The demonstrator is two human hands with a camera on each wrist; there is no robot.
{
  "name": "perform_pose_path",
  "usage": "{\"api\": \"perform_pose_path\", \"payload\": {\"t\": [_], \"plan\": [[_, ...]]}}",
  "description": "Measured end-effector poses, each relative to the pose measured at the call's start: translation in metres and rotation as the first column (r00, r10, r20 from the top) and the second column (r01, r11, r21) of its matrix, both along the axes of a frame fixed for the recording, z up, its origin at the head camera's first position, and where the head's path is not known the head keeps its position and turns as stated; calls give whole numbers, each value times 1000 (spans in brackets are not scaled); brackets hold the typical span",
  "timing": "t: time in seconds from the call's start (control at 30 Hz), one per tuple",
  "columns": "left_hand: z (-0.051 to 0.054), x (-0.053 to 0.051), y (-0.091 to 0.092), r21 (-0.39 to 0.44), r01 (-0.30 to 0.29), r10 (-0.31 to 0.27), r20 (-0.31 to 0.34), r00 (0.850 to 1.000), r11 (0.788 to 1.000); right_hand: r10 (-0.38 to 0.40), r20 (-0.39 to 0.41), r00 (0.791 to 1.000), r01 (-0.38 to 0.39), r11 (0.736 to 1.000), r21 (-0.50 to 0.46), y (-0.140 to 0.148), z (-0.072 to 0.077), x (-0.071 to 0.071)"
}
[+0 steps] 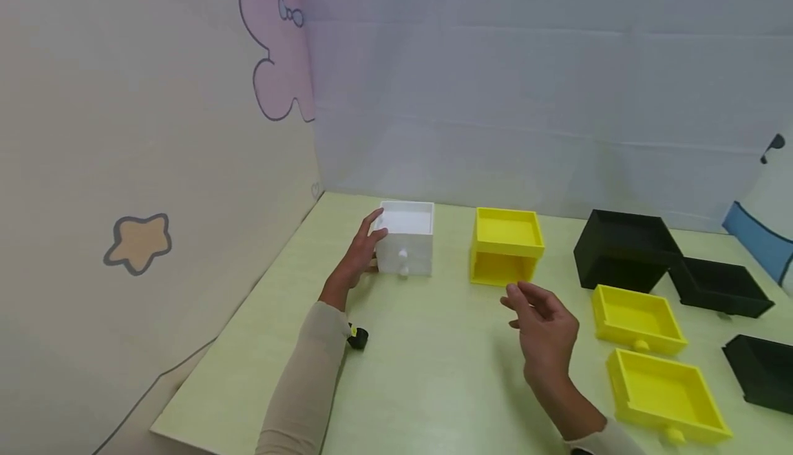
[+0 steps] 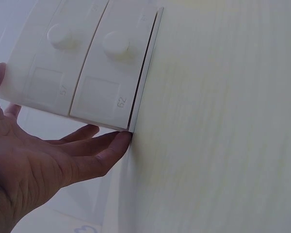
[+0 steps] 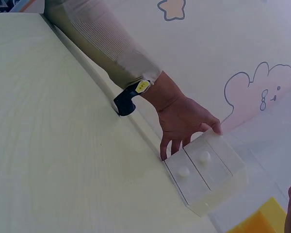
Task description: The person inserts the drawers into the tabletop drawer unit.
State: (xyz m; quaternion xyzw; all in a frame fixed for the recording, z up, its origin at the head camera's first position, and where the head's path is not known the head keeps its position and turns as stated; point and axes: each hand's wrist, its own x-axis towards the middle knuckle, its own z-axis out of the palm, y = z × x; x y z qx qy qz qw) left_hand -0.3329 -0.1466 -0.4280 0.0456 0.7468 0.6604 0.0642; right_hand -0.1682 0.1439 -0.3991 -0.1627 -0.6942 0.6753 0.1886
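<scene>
A small white drawer box [image 1: 405, 244] stands on the pale table [image 1: 427, 365] near the back wall. Two closed drawers, each with a round knob [image 2: 117, 44], make up its front. My left hand [image 1: 359, 255] touches the box's left side, its thumb at the top edge and other fingertips lower down. The left wrist view shows these fingers spread along the side to the bottom edge. Over the table, in front of a yellow cabinet [image 1: 508, 231], my right hand [image 1: 550, 334] hovers with loosely bent fingers and nothing between them. Only part of it enters the right wrist view.
The yellow cabinet's front is hollow. Two yellow drawers [image 1: 641, 314] lie at the right, by a black cabinet [image 1: 619, 252] and two black drawers [image 1: 721, 288]. Walls [image 1: 526, 97] border the table's back and left. A black wrist device [image 1: 358, 337] sits on the left wrist.
</scene>
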Motion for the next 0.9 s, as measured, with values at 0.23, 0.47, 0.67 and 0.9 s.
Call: {"api": "perform_pose_path", "payload": {"t": [0.23, 0.47, 0.67, 0.9], "plan": [[-3, 2, -4, 1, -16, 16, 4, 1000, 1000, -67, 34, 997, 67, 998, -8, 29, 5, 14], [-4, -3, -4, -3, -11, 10, -6, 1000, 1000, -164, 102, 981, 168, 985, -33, 59, 7, 31], [-4, -1, -3, -4, 2, -2, 13, 1000, 1000, -259, 177, 949, 275, 959, -70, 86, 3, 45], [-1, 0, -5, -4, -15, 15, -21, 1000, 1000, -352, 191, 916, 368, 929, -51, 108, -3, 59]]}}
